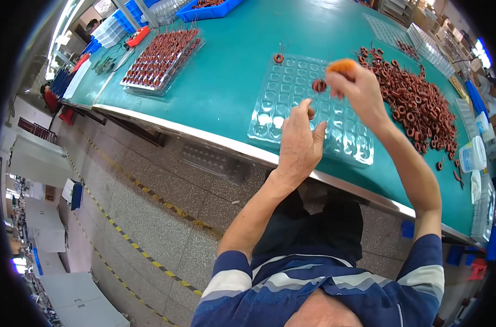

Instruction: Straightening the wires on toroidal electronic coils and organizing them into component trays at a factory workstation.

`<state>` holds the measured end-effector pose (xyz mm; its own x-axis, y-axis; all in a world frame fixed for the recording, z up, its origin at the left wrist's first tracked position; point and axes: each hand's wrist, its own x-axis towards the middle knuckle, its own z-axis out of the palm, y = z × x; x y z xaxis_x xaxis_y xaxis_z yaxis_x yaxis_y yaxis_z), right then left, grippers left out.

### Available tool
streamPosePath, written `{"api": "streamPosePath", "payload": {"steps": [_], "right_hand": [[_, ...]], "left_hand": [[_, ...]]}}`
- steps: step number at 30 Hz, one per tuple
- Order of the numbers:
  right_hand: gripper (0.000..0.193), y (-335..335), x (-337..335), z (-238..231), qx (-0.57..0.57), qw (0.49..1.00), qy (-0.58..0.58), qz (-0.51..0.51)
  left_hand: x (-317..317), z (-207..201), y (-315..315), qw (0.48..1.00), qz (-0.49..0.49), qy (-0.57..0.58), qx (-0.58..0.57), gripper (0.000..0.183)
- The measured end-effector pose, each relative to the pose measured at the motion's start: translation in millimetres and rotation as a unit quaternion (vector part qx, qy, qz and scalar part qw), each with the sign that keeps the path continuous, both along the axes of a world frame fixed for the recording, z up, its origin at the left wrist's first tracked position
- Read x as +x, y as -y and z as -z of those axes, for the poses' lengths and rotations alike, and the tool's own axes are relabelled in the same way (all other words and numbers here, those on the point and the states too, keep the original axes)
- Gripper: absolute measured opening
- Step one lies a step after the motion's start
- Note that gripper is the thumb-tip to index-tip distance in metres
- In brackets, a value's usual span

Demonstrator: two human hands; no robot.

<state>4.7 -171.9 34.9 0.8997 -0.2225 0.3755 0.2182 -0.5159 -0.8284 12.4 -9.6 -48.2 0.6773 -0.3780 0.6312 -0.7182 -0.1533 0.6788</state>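
Note:
My right hand (359, 92) is closed around an orange object (341, 66), perhaps a tool handle, over the far right of a clear plastic tray (264, 117). Most of that object is hidden in the fist. Just left of its fingers is a reddish-brown ring coil (319, 85); I cannot tell whether it is touched or hangs free. My left hand (300, 143) hovers above the tray's near middle, thumb and forefinger apart, other fingers partly curled and hidden. Another ring coil (279, 58), with its wire leads upright, sits in the tray's far left corner.
A large heap of ring coils (417, 103) spreads over the green table (220, 82) to the right. A filled tray of coils (163, 57) stands at the left. Blue bin (212, 10) lies at the back, a white tub (472, 155) at the right edge.

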Motion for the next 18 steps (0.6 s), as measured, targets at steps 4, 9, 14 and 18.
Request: {"api": "streamPosePath", "payload": {"steps": [4,9,14,18], "right_hand": [[0.022,34,108,22,-0.049,0.997,0.032,0.04],[0.025,44,170,64,-0.161,0.986,-0.032,0.041],[0.026,59,172,69,-0.183,0.981,-0.037,0.053],[0.041,40,179,80,-0.235,0.969,0.005,0.077]], "left_hand": [[14,20,1,0.999,-0.003,0.012,0.039,0.032],[12,15,-1,0.999,0.023,-0.012,0.048,0.027],[13,12,9,0.999,0.029,-0.004,0.043,0.028],[18,19,-4,0.998,0.0,-0.019,0.052,0.027]]}}
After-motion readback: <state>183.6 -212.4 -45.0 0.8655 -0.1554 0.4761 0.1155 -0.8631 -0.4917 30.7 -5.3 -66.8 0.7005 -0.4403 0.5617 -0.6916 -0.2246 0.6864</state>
